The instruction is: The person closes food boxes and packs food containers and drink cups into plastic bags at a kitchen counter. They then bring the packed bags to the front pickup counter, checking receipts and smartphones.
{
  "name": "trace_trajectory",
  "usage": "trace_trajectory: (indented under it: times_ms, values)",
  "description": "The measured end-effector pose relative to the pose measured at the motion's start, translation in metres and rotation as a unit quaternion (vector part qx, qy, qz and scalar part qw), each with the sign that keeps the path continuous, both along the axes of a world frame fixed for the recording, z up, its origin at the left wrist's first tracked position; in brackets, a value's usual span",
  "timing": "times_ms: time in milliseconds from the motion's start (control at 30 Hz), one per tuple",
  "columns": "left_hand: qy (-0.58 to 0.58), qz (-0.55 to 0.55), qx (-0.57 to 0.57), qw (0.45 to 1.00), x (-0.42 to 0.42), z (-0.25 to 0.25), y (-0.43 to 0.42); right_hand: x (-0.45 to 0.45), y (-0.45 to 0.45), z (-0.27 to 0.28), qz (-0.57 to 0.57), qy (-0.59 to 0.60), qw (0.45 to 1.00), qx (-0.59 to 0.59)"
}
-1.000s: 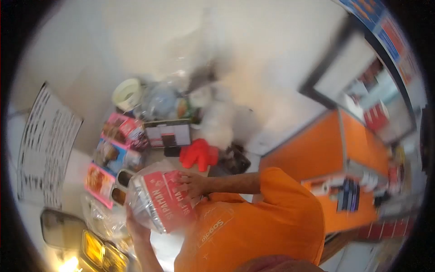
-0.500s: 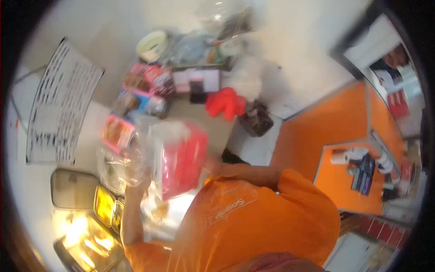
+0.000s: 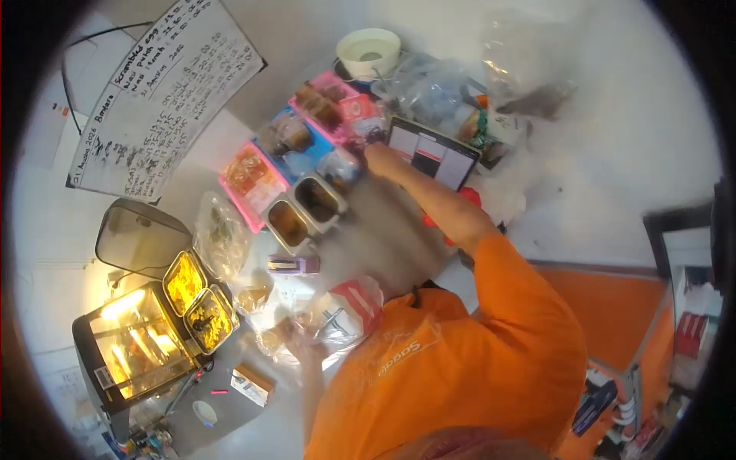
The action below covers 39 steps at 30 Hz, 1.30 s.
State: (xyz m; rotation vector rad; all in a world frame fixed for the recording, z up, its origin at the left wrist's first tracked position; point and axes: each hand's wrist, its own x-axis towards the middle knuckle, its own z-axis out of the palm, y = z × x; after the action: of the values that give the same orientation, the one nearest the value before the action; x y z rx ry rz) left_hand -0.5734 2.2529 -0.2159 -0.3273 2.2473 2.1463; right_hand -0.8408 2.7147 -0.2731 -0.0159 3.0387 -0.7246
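Note:
My left hand [image 3: 305, 346] grips a clear plastic bag with a red and white package [image 3: 356, 305] in it, low against my orange shirt. My right arm stretches over the counter, and my right hand [image 3: 382, 161] is at the inner end of the baskets, beside a tablet [image 3: 431, 153]. Its fingers are bent over small dark and red packets [image 3: 366, 126]; anything in them is hidden. Next to it are a pink basket [image 3: 330, 80] and a blue tray [image 3: 303, 162] with wrapped items.
Two metal containers [image 3: 318, 201] and a purple stapler-like object [image 3: 294, 264] lie left of centre. A lit warmer [image 3: 138, 345] stands at left beside two trays of yellow food [image 3: 207, 320]. A handwritten board [image 3: 165, 96] hangs upper left. A white tub [image 3: 368, 54] is behind.
My right hand has let go of the bagged package and reached forward to the packets by the tablet. My left hand has lowered the bag towards my body. The view has swung left.

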Motion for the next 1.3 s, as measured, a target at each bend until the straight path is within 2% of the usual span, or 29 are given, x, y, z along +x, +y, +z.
trace_trajectory:
  times_ms: [33, 100, 167, 267, 367, 433, 467, 667, 867, 967, 1067, 1167, 1300]
  values:
    - [-0.020, 0.051, -0.077, 0.996, 0.003, -0.006, 0.001, -0.029, 0.003, -0.016, 0.019, -0.033, 0.999, 0.028]
    - [-0.041, 0.157, 0.019, 0.987, 0.020, -0.018, 0.024, -0.059, 0.002, -0.052, 0.077, -0.090, 0.990, 0.080]
    - [-0.061, 0.217, 0.021, 0.974, 0.031, -0.036, 0.035, -0.080, 0.012, -0.080, 0.154, -0.132, 0.971, 0.129]
    - [-0.079, 0.247, -0.061, 0.964, 0.039, -0.063, 0.038, -0.084, 0.006, -0.093, 0.080, -0.126, 0.977, 0.150]
    - [-0.084, 0.256, -0.114, 0.956, 0.040, -0.083, 0.035, -0.095, -0.003, -0.089, 0.057, -0.199, 0.960, 0.186]
    - [-0.087, 0.259, -0.132, 0.953, 0.039, -0.090, 0.035, -0.099, -0.011, -0.114, 0.013, -0.192, 0.963, 0.188]
    - [-0.089, 0.259, -0.138, 0.952, 0.038, -0.093, 0.034, -0.098, -0.014, -0.110, -0.009, -0.187, 0.964, 0.189]
    - [-0.087, 0.259, -0.163, 0.948, 0.038, -0.109, 0.032, -0.078, 0.000, -0.080, 0.077, -0.086, 0.982, 0.149]
    - [-0.085, 0.257, -0.181, 0.946, 0.043, -0.119, 0.029, -0.075, -0.004, -0.052, 0.112, -0.070, 0.988, 0.086]
    - [-0.087, 0.236, -0.196, 0.948, 0.045, -0.123, 0.027, -0.067, -0.008, -0.038, 0.094, -0.004, 0.987, 0.127]
    - [-0.120, 0.128, -0.261, 0.949, 0.046, -0.117, 0.014, -0.069, -0.012, -0.021, 0.105, -0.012, 0.977, 0.188]
    - [-0.121, 0.108, -0.283, 0.945, 0.045, -0.110, 0.009, -0.039, -0.032, 0.035, 0.032, 0.108, 0.989, 0.097]
    - [-0.101, 0.122, -0.259, 0.953, 0.043, -0.110, 0.009, 0.005, -0.044, 0.043, -0.002, 0.085, 0.996, -0.030]
